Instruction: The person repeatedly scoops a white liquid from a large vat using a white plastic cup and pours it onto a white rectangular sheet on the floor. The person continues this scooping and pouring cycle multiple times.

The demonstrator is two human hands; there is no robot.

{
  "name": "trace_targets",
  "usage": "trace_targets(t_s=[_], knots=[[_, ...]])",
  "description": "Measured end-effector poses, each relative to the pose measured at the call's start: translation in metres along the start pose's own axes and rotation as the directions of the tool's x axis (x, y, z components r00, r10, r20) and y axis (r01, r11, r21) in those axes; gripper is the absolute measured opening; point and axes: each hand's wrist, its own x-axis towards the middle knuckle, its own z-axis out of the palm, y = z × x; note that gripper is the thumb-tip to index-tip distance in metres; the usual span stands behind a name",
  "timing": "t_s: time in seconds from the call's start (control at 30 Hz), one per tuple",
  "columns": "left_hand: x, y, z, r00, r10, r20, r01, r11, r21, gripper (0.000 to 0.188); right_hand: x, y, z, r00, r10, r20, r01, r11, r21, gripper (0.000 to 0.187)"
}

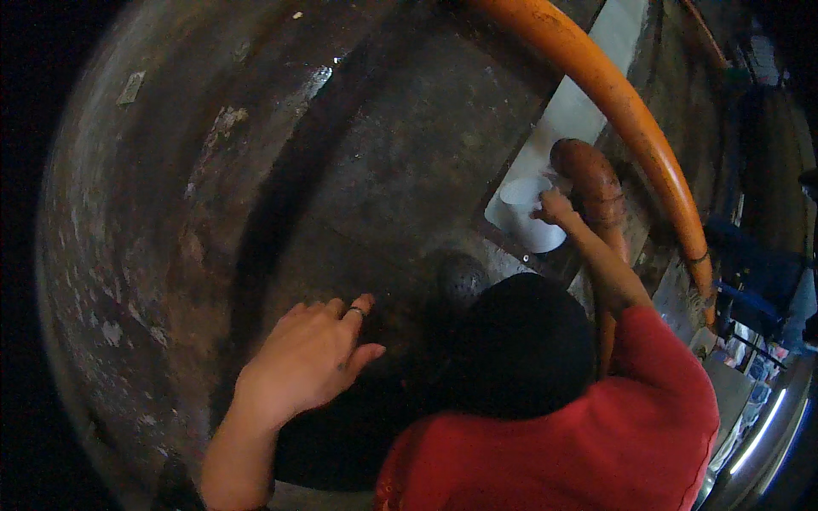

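Note:
Over the dark wet floor, my left hand [302, 362] hangs with its thumb apart from the fingers and nothing in it. A ring circles one finger. Further off to the right, my right hand [554, 208] is closed on a white plastic mug [545, 237]. The mug is tilted, with its round mouth turned to the far left; the fingers cover part of its side. It sits in or just over a pale channel [503, 215], beside the end of a brown-orange pipe elbow [588, 175]. What the mug contains is too blurred to tell.
A thick orange pipe [626, 106] curves from the top edge down the right side. My dark-clothed knee [528, 349] and a dark clog with holes [463, 277] are near the middle. Worn, stained floor [409, 145] spreads left of the channel. Bright strip lights [758, 430] show at lower right.

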Motion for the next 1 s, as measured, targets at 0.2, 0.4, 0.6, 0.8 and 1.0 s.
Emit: trace_targets(t_s=[0.2,0.4,0.6,0.8,1.0], knots=[[0.010,0.009,0.000,0.999,-0.037,-0.019,0.036,0.998,-0.055,0.060,0.062,-0.008,0.059,0.980,-0.135,0.145,0.132,0.991,0.033,0.057],[0.025,0.006,0.006,0.995,-0.092,-0.042,0.091,0.996,-0.020,0.060,0.092,-0.041,0.085,0.999,0.034,0.039,-0.034,0.999,0.002,0.057],[0.024,0.006,0.013,0.990,-0.096,-0.107,0.098,0.995,0.021,0.060,0.111,-0.053,0.091,0.957,0.267,-0.111,-0.261,0.963,0.067,0.049],[0.002,0.012,0.013,0.987,-0.095,-0.132,0.101,0.994,0.037,0.059,0.061,-0.011,0.069,0.967,0.221,-0.124,-0.158,0.908,0.389,0.053],[-0.011,0.011,0.011,0.985,-0.031,-0.171,0.036,0.999,0.027,0.056,-0.021,0.014,0.053,0.745,0.512,-0.427,-0.007,0.646,0.763,0.050]])
